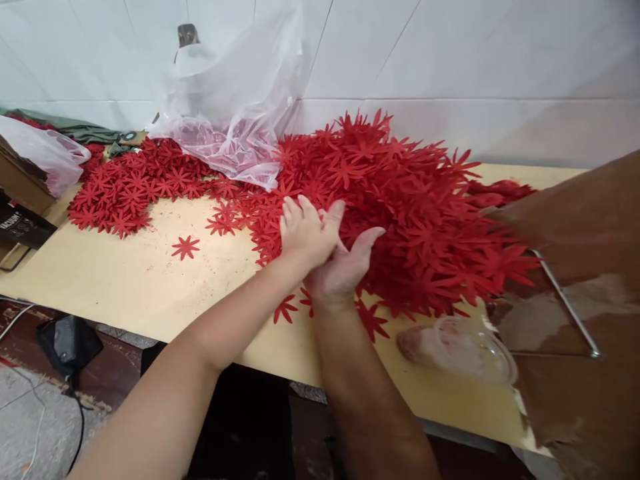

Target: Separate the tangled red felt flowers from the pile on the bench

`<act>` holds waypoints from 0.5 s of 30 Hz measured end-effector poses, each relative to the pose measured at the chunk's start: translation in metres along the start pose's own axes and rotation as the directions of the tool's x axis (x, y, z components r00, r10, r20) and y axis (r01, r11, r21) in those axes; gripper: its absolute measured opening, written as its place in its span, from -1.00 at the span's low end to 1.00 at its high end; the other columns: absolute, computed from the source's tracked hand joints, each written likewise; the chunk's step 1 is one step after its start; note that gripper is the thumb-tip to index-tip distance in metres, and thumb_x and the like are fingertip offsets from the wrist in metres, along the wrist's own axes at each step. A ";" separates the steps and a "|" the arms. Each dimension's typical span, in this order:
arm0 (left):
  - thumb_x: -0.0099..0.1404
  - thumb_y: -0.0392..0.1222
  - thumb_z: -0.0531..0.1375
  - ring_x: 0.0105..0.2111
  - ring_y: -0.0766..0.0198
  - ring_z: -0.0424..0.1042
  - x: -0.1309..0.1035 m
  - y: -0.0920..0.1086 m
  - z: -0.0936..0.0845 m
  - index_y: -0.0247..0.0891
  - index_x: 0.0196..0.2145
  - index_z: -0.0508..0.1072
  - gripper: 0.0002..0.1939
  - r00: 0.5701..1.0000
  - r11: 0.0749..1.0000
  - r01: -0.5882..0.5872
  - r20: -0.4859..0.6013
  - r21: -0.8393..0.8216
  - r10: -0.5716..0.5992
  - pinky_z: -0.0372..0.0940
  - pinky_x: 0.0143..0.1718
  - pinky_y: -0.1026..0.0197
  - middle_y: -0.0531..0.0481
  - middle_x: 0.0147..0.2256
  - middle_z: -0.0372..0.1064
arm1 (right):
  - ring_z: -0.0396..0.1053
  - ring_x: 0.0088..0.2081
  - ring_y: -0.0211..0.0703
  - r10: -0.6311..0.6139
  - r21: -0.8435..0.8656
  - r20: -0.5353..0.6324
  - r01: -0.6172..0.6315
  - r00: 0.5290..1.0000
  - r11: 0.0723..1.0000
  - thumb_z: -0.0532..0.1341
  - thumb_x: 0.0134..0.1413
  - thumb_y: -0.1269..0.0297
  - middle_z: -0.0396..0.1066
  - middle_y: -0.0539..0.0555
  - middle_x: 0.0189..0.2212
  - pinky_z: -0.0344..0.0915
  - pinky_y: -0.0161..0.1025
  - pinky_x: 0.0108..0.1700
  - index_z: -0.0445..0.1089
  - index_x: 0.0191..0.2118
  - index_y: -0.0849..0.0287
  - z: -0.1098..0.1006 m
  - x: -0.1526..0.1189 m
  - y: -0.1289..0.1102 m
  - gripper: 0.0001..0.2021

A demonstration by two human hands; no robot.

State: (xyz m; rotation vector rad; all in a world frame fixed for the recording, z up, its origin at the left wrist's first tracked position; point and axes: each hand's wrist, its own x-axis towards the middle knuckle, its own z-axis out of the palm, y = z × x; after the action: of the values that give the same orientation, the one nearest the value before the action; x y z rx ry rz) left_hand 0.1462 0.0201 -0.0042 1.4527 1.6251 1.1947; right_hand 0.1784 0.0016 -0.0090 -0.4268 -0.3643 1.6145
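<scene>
My left hand (306,232) and my right hand (345,267) touch each other over the front of a large heap of red flower-shaped cutouts (395,207). The left hand's fingers are stretched out and a little apart, and its palm faces the right hand. On the right hand the thumb sticks out to the side, while its fingers are partly hidden behind the left hand. I see nothing held in either one. A few loose red cutouts (373,320) lie on the table just below the wrists.
On the pale yellow table (200,287) a second red pile (125,190) and a single cutout (185,247) lie at left. A clear plastic bag (235,127) stands against the white wall. Rightward are a transparent tub (470,350), brown cardboard (575,400) and a metal rod (567,303).
</scene>
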 end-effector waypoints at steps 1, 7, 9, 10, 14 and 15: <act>0.24 0.23 -0.10 0.33 0.03 -0.47 0.011 0.000 -0.004 -0.26 0.26 -0.03 -0.24 0.999 0.998 0.049 -0.018 0.034 -0.049 -0.41 0.31 -0.07 -0.19 0.34 -0.31 | 0.10 0.24 -0.05 0.008 0.013 0.031 -0.009 0.999 1.000 -0.07 0.02 -0.29 0.27 0.24 0.12 -0.02 0.08 0.27 0.35 -0.01 0.23 0.003 -0.001 0.002 -0.29; 0.25 0.23 -0.15 0.33 0.06 -0.47 0.044 -0.002 -0.021 -0.22 0.28 -0.08 -0.25 0.980 0.983 0.172 -0.118 0.066 -0.163 -0.44 0.29 -0.08 -0.17 0.35 -0.36 | 0.04 0.27 -0.11 0.089 0.031 0.241 -0.100 0.966 0.995 -0.13 0.01 -0.32 0.25 0.18 0.15 -0.13 0.08 0.30 0.29 0.07 0.15 0.017 -0.009 0.009 -0.26; 0.26 0.23 -0.16 0.33 0.05 -0.46 0.030 0.000 -0.018 -0.21 0.28 -0.08 -0.26 0.986 0.986 0.140 -0.108 0.094 -0.129 -0.40 0.30 -0.08 -0.17 0.35 -0.33 | 0.03 0.28 -0.12 0.075 0.003 0.211 -0.077 0.975 0.997 -0.12 0.02 -0.32 0.25 0.17 0.16 -0.16 0.05 0.32 0.30 0.07 0.16 0.015 -0.009 0.006 -0.27; 0.26 0.23 -0.17 0.33 0.04 -0.44 0.018 0.001 -0.014 -0.25 0.28 -0.08 -0.25 0.994 0.988 0.094 -0.075 0.121 -0.086 -0.37 0.30 -0.07 -0.20 0.34 -0.32 | 0.03 0.28 -0.13 0.061 -0.012 0.179 -0.060 0.982 0.998 -0.12 0.02 -0.31 0.24 0.17 0.16 -0.18 0.02 0.33 0.30 0.06 0.18 0.012 -0.008 0.003 -0.27; 0.26 0.25 -0.23 0.34 0.07 -0.41 -0.031 0.006 0.002 -0.47 0.28 -0.16 -0.15 0.990 0.963 -0.144 0.020 0.229 0.143 -0.28 0.31 -0.04 -0.35 0.33 -0.36 | -0.02 0.29 -0.09 0.069 -0.064 0.064 -0.065 0.996 0.996 -0.19 0.05 -0.30 0.12 0.19 0.23 -0.23 -0.03 0.35 0.35 -0.01 0.25 -0.002 -0.004 -0.005 -0.24; 0.26 0.26 -0.23 0.34 0.07 -0.42 -0.034 0.006 0.003 -0.49 0.28 -0.15 -0.14 0.986 0.952 -0.164 0.014 0.258 0.166 -0.28 0.31 -0.02 -0.36 0.33 -0.35 | -0.02 0.30 -0.08 0.076 -0.065 0.065 -0.071 0.995 0.995 -0.21 0.04 -0.31 0.10 0.19 0.24 -0.25 -0.02 0.35 0.35 -0.02 0.26 -0.003 -0.003 -0.006 -0.22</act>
State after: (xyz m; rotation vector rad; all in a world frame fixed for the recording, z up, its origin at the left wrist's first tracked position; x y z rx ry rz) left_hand 0.1579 -0.0127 -0.0035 1.7793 1.7442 1.1084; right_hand 0.1852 -0.0010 -0.0092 -0.4384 -0.4562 1.6955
